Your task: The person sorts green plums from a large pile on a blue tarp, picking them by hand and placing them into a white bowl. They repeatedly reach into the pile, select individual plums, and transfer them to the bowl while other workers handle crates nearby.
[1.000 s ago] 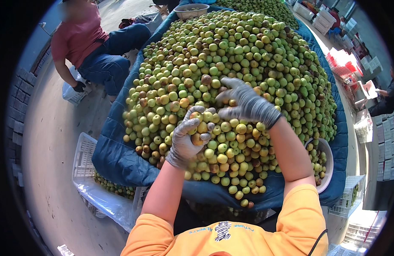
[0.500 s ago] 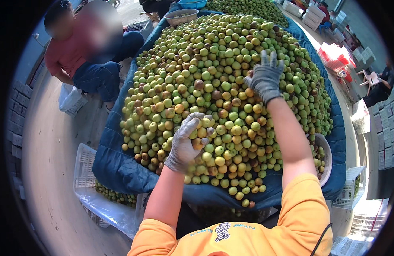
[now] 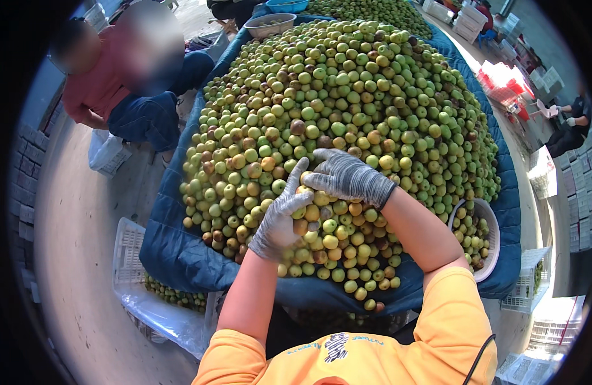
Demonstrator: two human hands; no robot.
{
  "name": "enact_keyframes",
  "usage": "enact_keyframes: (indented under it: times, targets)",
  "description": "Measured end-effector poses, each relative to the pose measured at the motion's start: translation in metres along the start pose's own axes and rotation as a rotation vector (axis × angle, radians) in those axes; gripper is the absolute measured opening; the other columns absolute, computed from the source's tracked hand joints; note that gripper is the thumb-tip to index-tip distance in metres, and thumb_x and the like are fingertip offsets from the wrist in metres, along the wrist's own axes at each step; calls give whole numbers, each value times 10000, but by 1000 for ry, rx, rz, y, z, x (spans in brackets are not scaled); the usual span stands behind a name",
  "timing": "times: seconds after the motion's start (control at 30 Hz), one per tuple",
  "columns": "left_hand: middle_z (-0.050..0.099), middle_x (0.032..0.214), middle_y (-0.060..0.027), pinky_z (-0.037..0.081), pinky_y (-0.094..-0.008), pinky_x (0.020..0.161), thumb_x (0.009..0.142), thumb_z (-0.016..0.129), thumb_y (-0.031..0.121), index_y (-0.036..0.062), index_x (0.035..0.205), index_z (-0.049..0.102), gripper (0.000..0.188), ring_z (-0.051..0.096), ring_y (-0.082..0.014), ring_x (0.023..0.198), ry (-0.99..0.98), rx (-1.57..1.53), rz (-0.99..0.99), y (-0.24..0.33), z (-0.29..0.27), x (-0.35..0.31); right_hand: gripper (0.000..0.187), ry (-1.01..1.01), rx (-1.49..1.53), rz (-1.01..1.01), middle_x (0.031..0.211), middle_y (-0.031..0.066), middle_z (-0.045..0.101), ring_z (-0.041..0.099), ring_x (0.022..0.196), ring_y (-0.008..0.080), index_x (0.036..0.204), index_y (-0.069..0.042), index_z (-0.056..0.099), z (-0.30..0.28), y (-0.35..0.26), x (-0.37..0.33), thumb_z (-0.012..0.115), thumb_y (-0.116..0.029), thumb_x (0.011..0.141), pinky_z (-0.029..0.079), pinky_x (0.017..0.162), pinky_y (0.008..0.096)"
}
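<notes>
A large heap of round green jujubes [image 3: 373, 83], some with brown patches, lies on a blue quilted cloth [image 3: 180, 256] before me. Over the heap's near slope, my gloved left hand [image 3: 280, 221] is cupped, thumb raised, around several jujubes at its palm. My right hand [image 3: 347, 176], in a grey glove too, meets it from the right. Its fingers curl down beside the left thumb and fingertips; what they hold, if anything, is hidden. A yellowish jujube shows just under the right fingertips.
A pale bowl of jujubes [image 3: 479, 240] stands at the heap's right edge. White crates [image 3: 126, 256] flank the cloth, the left one with plastic film. At the far edge are another bowl [image 3: 270, 25] and a blue basin [image 3: 287, 6]. A co-worker [image 3: 142, 115] sits at left.
My right hand has moved from the upper right of the heap down and left to my left hand, its spread fingers now bent. My left hand has stayed nearly in place.
</notes>
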State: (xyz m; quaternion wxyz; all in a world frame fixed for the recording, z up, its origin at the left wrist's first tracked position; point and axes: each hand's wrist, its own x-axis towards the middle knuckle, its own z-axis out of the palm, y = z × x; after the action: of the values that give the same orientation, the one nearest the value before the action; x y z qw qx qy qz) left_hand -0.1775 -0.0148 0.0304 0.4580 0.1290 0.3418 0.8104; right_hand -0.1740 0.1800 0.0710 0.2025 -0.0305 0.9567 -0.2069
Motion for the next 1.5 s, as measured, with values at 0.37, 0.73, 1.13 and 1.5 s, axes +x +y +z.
enact_keyframes:
  times: [0.37, 0.73, 1.13, 1.5]
  targets:
    - [519, 1305, -121, 544, -361, 883, 843, 642, 66, 110, 1421, 358, 645, 610, -214, 1052, 30, 150, 42, -1, -19, 3, 427, 107, -161, -245, 1032, 160, 674, 638, 1034, 312, 1038, -111, 688, -20, 27, 18, 411, -432, 994, 501, 935, 415]
    - [553, 1275, -104, 545, -326, 840, 849, 630, 85, 146, 1385, 401, 586, 634, -207, 1003, 6, -128, -55, 7, -24, 6, 338, 1213, 7, 193, 1182, 137, 673, 636, 1081, 294, 1176, -112, 676, -159, 295, -31, 488, -297, 965, 494, 944, 379]
    - [505, 1279, -71, 495, -313, 940, 839, 637, 69, 89, 1447, 346, 675, 561, -177, 1116, 119, 147, 49, -1, -31, 9, 361, 1035, 548, 81, 1330, 102, 588, 534, 1228, 206, 1308, -88, 599, -127, 284, -17, 526, -209, 976, 372, 1074, 317]
    - [549, 1285, -165, 506, -278, 557, 908, 644, 150, 194, 1497, 235, 718, 678, -255, 909, 66, -55, -12, 13, -12, -1, 522, 366, -674, 499, 1079, 104, 696, 604, 1077, 284, 1320, -153, 546, -69, 90, 27, 704, -294, 843, 495, 906, 430]
